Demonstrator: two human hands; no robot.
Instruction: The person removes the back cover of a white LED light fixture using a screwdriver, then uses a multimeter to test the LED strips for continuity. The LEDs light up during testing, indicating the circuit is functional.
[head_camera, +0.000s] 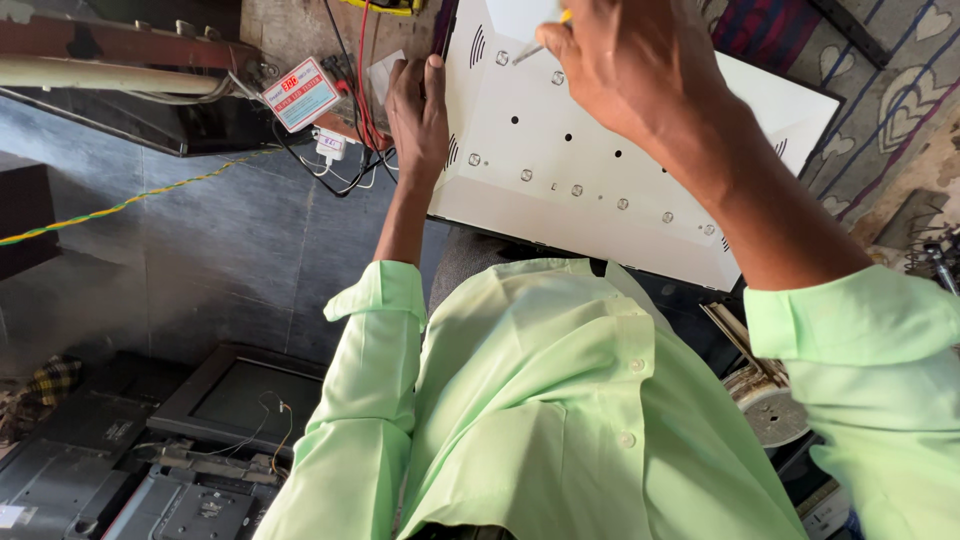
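Observation:
A large white panel (600, 190) with rows of small round studs and dark holes lies tilted in front of me. My left hand (418, 115) grips its left edge, fingers curled over the rim. My right hand (640, 60) is above the panel's upper part, closed on a thin screwdriver (535, 45) with a yellow handle; its metal tip points down-left toward a stud near the panel's top. Both arms wear light green sleeves rolled to the forearm.
A small red-and-white box-shaped device (302, 93) with red and black wires (362, 90) lies left of the panel. A yellow-green cord (130, 200) crosses the grey floor. Dark monitor casings (240, 395) sit at lower left; patterned fabric (880, 80) at right.

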